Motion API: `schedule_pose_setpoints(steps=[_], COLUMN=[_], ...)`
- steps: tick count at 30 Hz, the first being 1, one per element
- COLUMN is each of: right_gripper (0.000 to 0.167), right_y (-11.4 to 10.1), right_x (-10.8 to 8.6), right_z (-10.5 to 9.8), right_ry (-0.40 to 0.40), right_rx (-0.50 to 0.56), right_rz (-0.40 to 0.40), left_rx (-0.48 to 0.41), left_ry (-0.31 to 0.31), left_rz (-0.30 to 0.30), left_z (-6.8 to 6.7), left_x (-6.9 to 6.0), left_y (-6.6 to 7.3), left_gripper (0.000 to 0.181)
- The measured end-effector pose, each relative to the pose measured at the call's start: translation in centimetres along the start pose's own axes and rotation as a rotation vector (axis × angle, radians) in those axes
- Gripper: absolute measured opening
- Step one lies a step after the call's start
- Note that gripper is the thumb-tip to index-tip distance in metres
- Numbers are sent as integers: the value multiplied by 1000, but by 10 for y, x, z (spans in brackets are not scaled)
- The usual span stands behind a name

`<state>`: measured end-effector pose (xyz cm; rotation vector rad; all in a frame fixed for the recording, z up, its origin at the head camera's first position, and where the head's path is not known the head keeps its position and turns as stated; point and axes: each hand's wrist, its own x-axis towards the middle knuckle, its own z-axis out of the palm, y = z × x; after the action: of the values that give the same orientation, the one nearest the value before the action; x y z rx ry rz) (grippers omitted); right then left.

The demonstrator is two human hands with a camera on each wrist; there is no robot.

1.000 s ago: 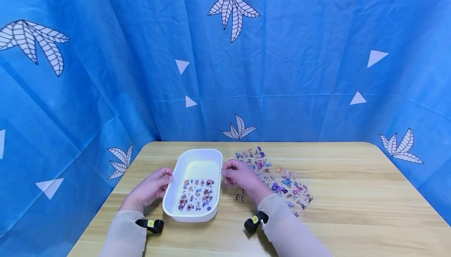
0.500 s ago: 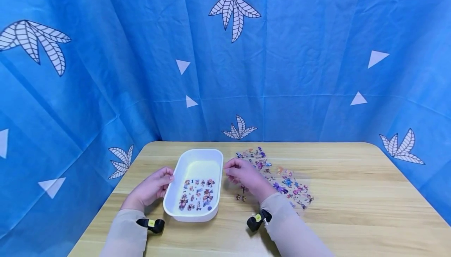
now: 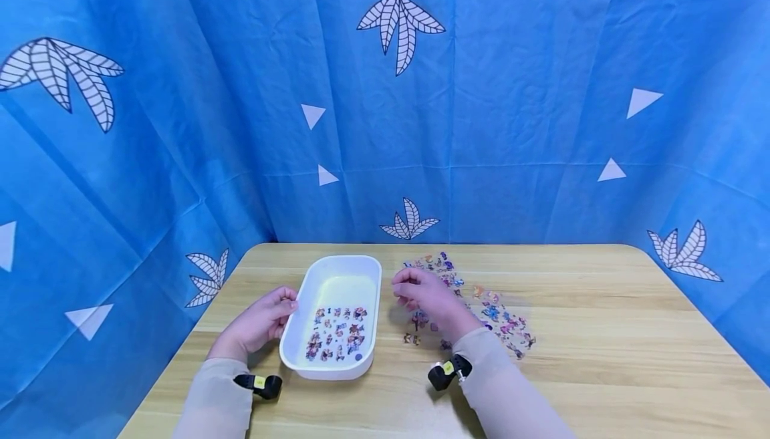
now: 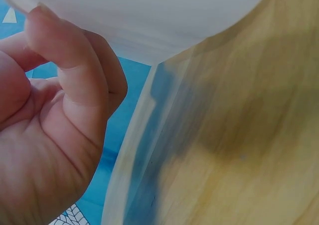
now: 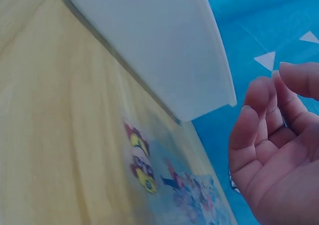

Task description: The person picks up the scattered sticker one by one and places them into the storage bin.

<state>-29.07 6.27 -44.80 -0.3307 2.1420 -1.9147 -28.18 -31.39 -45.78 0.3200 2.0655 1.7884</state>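
A white plastic tub (image 3: 329, 373) stands on the table at centre left. In it lies a sheet of small cartoon stickers (image 3: 337, 333). My left hand (image 3: 265, 319) holds the tub's left rim with its fingertips; the left wrist view shows curled fingers (image 4: 82, 65) at the tub wall. To the right of the tub, apart from it, hovers my right hand (image 3: 430, 299). Its fingers (image 5: 244, 127) are loosely curled and nothing shows between them. Beneath and beyond this hand lie clear sticker sheets (image 3: 508, 325), partly hidden by it.
The wooden table (image 3: 631, 345) reaches far to the right. A blue patterned curtain (image 3: 511, 91) hangs along its back and sides. Both wrists wear a small black camera, such as the right wrist camera (image 3: 442, 375).
My right hand has let go of the tub's right rim and moved a little to the right, over the sticker sheets. My left hand and the tub have stayed in place.
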Motion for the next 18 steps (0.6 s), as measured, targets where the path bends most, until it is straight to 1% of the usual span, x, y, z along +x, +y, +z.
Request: schedule_pose_setpoints(steps=[5,14,18], right_gripper=[16,18,18], right_y=[-1,0,1], right_x=[-1,-2,-3], right_z=[-7,-17,-23], right_ry=[25,-7,-12], right_rx=[-41,-35,-37], right_rz=[-8,-16,-7], left_rx=[2,8,10], left_ry=[3,5,6], left_rz=[4,3,-1], left_z=[1,2,2], left_x=[0,-1,-2], left_y=[0,0,0], left_gripper=[19,20,21])
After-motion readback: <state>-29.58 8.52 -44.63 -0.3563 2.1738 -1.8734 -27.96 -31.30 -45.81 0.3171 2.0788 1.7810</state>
